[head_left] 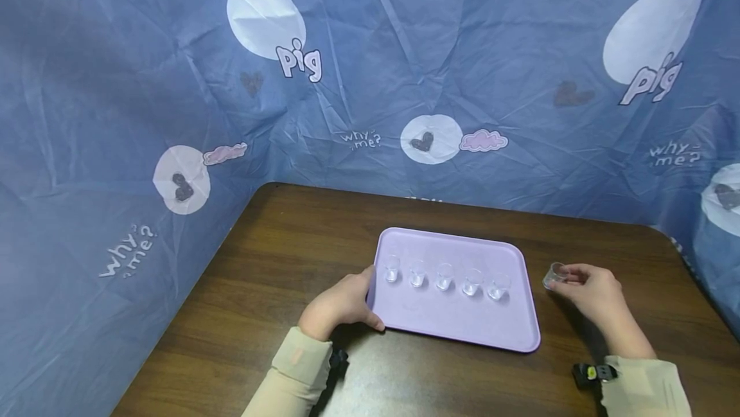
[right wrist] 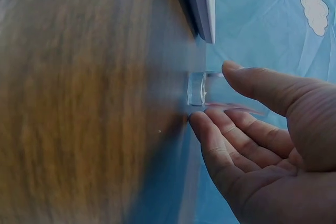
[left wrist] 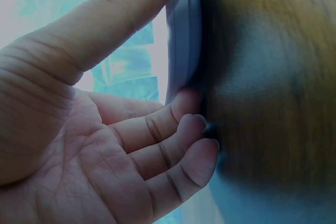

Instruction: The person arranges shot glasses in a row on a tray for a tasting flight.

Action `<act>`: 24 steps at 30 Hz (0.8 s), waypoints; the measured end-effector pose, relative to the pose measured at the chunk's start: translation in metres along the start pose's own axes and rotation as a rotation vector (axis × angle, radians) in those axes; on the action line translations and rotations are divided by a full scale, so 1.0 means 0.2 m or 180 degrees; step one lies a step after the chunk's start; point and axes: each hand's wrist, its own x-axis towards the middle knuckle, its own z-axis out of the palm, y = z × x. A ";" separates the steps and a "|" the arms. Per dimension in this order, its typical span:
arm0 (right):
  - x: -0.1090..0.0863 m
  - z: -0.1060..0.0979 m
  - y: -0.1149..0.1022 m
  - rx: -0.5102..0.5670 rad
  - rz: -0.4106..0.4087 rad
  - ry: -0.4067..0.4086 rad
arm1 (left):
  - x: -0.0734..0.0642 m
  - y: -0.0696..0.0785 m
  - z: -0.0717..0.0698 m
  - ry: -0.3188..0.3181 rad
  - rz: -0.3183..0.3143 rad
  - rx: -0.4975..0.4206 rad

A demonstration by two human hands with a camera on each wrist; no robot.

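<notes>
A lilac tray point(head_left: 445, 328) lies on the table. My left hand point(head_left: 342, 304) holds its near-left corner, the thumb at the front edge and the fingers along the left side. In the left wrist view, thumb and bent fingers point(left wrist: 184, 169) meet the tray's rim point(left wrist: 184, 35). Several small clear glasses, among them a middle one point(head_left: 444, 277), stand upright in a row across the tray. Right of the tray, my right hand point(head_left: 598, 292) pinches a small clear glass point(head_left: 554, 275) between thumb and fingers. In the right wrist view, that glass point(right wrist: 197, 88) has its thick base close to the tabletop.
The brown wooden table point(head_left: 277, 250) extends around the tray on all sides. A blue cloth backdrop point(head_left: 347, 96) with printed pigs and clouds hangs behind the table and along its left and right sides.
</notes>
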 end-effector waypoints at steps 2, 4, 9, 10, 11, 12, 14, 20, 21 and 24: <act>0.00 0.00 0.00 -0.0003 -0.0014 0.0007 | 0.00 0.00 0.00 -0.0004 -0.0010 -0.0002; 0.00 0.01 0.00 -0.0011 -0.0059 0.0028 | 0.00 0.00 0.00 -0.0006 -0.0011 0.0000; 0.01 0.01 0.01 -0.0045 -0.0115 0.0055 | -0.01 0.00 0.00 0.0006 0.0021 -0.0007; 0.01 0.01 0.01 -0.0052 -0.0106 0.0052 | -0.01 0.00 0.00 0.0006 0.0022 -0.0012; 0.01 0.01 0.01 -0.0055 -0.0098 0.0046 | -0.01 0.00 0.00 0.0008 0.0023 -0.0011; 0.01 0.01 0.01 -0.0057 -0.0088 0.0045 | -0.01 0.00 0.00 0.0010 0.0030 -0.0010; 0.01 0.01 0.01 -0.0061 -0.0069 0.0046 | -0.01 0.00 0.00 0.0013 0.0029 -0.0008; 0.00 0.01 0.01 -0.0041 -0.0027 0.0061 | -0.01 0.00 0.00 0.0015 0.0018 0.0002; 0.00 0.01 0.01 -0.0032 -0.0028 0.0069 | -0.01 0.00 0.00 0.0018 0.0031 -0.0002; -0.01 0.01 0.01 -0.0016 -0.0054 0.0093 | -0.01 0.00 0.00 0.0027 0.0045 -0.0002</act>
